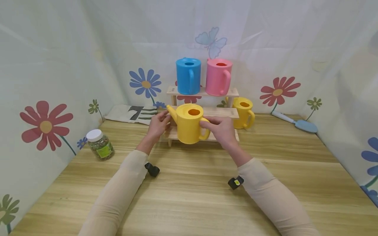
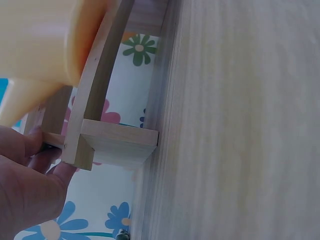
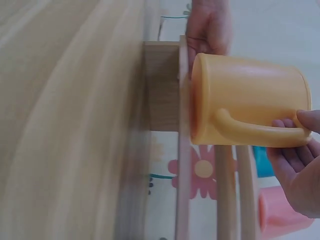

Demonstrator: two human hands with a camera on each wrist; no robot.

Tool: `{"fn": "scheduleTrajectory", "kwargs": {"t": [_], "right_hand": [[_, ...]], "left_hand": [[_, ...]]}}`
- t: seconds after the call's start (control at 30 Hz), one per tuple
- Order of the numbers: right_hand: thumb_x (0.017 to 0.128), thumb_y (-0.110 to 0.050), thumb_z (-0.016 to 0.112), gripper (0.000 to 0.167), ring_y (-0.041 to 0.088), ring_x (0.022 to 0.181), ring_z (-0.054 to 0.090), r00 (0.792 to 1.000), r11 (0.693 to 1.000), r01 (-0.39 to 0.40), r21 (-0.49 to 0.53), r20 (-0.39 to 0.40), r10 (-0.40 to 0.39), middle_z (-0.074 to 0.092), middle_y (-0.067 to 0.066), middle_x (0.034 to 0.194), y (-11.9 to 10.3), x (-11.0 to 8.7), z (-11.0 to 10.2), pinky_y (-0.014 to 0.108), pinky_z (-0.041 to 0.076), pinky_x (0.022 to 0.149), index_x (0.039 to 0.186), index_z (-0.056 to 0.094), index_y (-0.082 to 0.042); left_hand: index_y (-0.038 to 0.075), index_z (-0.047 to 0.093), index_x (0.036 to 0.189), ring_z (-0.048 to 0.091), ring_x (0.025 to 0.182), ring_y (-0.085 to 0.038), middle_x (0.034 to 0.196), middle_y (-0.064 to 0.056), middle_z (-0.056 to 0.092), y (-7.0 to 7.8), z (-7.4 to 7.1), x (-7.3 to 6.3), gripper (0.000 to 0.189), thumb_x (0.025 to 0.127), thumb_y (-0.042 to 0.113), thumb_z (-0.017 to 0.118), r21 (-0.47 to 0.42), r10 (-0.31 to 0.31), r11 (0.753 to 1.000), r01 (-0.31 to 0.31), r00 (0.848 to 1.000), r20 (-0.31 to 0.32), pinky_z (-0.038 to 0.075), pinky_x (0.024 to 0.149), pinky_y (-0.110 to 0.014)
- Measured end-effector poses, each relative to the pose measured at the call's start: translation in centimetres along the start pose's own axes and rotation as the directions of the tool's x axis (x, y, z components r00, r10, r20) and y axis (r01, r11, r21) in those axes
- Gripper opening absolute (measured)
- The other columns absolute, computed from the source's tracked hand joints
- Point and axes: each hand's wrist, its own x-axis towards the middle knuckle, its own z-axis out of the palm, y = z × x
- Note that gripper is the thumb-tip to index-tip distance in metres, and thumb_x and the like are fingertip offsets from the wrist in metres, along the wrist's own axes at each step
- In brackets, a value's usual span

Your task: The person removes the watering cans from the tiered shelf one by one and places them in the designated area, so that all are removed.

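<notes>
Four watering cans, folks! One yellow can (image 1: pixel 189 129) was up front, spout toward ten o'clock, its handle (image 3: pixel 260 132) grasped by the right hand (image 1: pixel 222 131). The left hand (image 1: pixel 157 125) had its fingers clamped on the wooden rack (image 1: pixel 221 112) at the nine-o'clock end. Around that can: one blue can (image 1: pixel 183 78) at twelve, one pink can (image 1: pixel 214 78) at one, a second yellow (image 1: pixel 240 116) near three. One jar (image 1: pixel 101 148), nearly nine; one trowel (image 1: pixel 305 126), three! Its base sat right by the bottom shelf's (image 3: pixel 183 170) edge, contact impossible to call. Broad tabletop (image 1: pixel 192 196) stretched toward six.
</notes>
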Motion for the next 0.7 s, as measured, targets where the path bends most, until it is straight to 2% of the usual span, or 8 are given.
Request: {"fn": "scheduleTrajectory", "kwargs": {"t": [0.13, 0.23, 0.43, 0.6, 0.7], "right_hand": [[0.086, -0.032, 0.082, 0.036, 0.019, 0.101, 0.066, 0.999, 0.999, 0.038, 0.021, -0.002, -0.038, 0.075, 0.004, 0.107, -0.9, 0.0, -1.1, 0.032, 0.057, 0.089, 0.114, 0.077, -0.01], [0.087, -0.028, 0.082, 0.035, 0.021, 0.098, 0.068, 0.996, 0.995, 0.086, 0.046, -0.009, -0.086, 0.075, 0.006, 0.107, -1.5, -0.1, -2.1, 0.031, 0.059, 0.085, 0.114, 0.077, -0.008], [0.085, -0.033, 0.083, 0.039, 0.02, 0.094, 0.066, 0.998, 0.999, 0.052, -0.011, -0.035, -0.052, 0.075, 0.006, 0.107, -2.8, -0.2, -4.0, 0.034, 0.059, 0.082, 0.115, 0.077, -0.009], [0.087, -0.029, 0.081, 0.039, 0.022, 0.097, 0.065, 0.997, 0.998, 0.069, 0.012, -0.04, -0.068, 0.076, 0.007, 0.1, -3.7, 0.0, -6.1, 0.028, 0.057, 0.086, 0.115, 0.075, -0.002], [0.087, -0.028, 0.081, 0.039, 0.02, 0.095, 0.068, 0.994, 0.997, 0.081, 0.014, -0.076, -0.08, 0.076, 0.003, 0.091, -4.5, -0.1, -7.7, 0.025, 0.056, 0.084, 0.114, 0.074, 0.0]], "left_hand": [[0.014, 0.055, 0.145, 0.06, 0.105, -0.02, 0.125, -0.018, 0.064, -0.1, 0.0, 0.1, 0.042, 0.103, 0.015, 0.058, -0.005, 0.001, 1.0, -0.001, 1.0, -0.003, 0.055, 0.095, -0.04], [0.016, 0.058, 0.143, 0.058, 0.102, -0.016, 0.123, -0.017, 0.065, -0.3, 0.0, 0.2, 0.041, 0.102, 0.017, 0.058, -0.015, 0.001, 1.0, -0.001, 1.0, 0.0, 0.055, 0.092, -0.038], [0.015, 0.058, 0.143, 0.058, 0.103, -0.019, 0.122, -0.018, 0.064, -0.6, 0.0, 0.3, 0.04, 0.102, 0.015, 0.058, -0.023, 0.009, 1.0, -0.009, 1.0, 0.008, 0.056, 0.088, -0.033], [0.014, 0.057, 0.143, 0.058, 0.1, -0.016, 0.118, -0.016, 0.064, -0.4, 0.0, 0.3, 0.041, 0.103, 0.013, 0.058, -0.048, 0.012, 0.999, -0.012, 1.0, 0.011, 0.055, 0.093, -0.038], [0.015, 0.057, 0.144, 0.058, 0.103, -0.014, 0.118, -0.014, 0.063, -0.3, -0.1, 0.2, 0.041, 0.103, 0.014, 0.058, -0.052, 0.012, 0.999, -0.011, 1.0, 0.019, 0.053, 0.097, -0.04]]}}
